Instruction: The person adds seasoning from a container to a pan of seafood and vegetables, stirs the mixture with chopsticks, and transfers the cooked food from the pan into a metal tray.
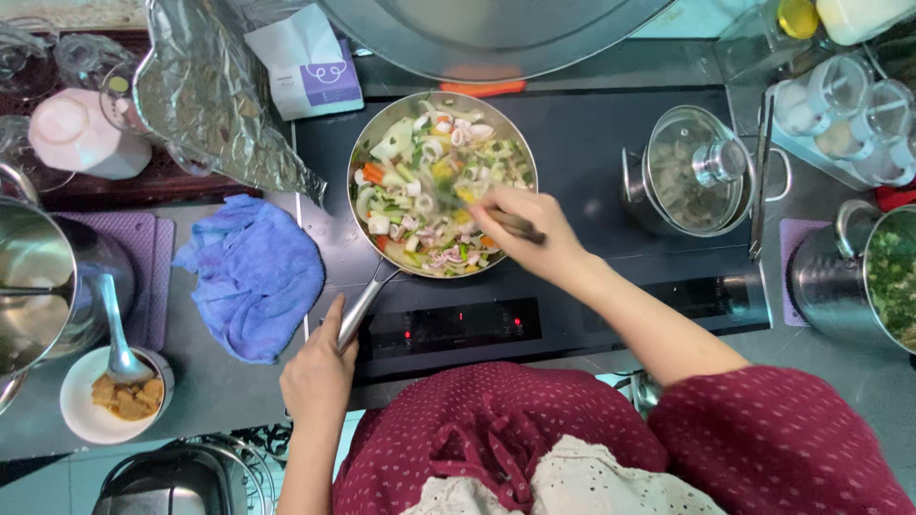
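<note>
At the middle of the black cooktop (592, 133) we see a steel frying pan (441, 181) full of chopped vegetables (420, 191), pale, green and orange pieces mixed together; our left hand (320, 372) sits at seven o'clock from the pan, fingers curled tight round the end of the pan's handle (358, 310); our right hand (525, 229) reaches over the pan's rim at four o'clock, fingers closed together on a wooden utensil (515, 224) whose far end is blurred among the food, so we cannot tell what kind it is.

At three o'clock from the pan stands a small pot with a glass lid (692, 172); farther out at three o'clock, at the edge of view, a larger pot of greens (892, 277); at nine o'clock lies a crumpled blue cloth (253, 272), just beside the cooktop; at ten o'clock a sheet of foil (205, 95) stands up, with a white and purple packet (310, 62) near it; at eight o'clock a white bowl (81, 410) holds brown chunks and a metal spoon (119, 334); a big steel pot (38, 286) sits at the far left; a pink container (76, 133) stands at the upper left.
</note>
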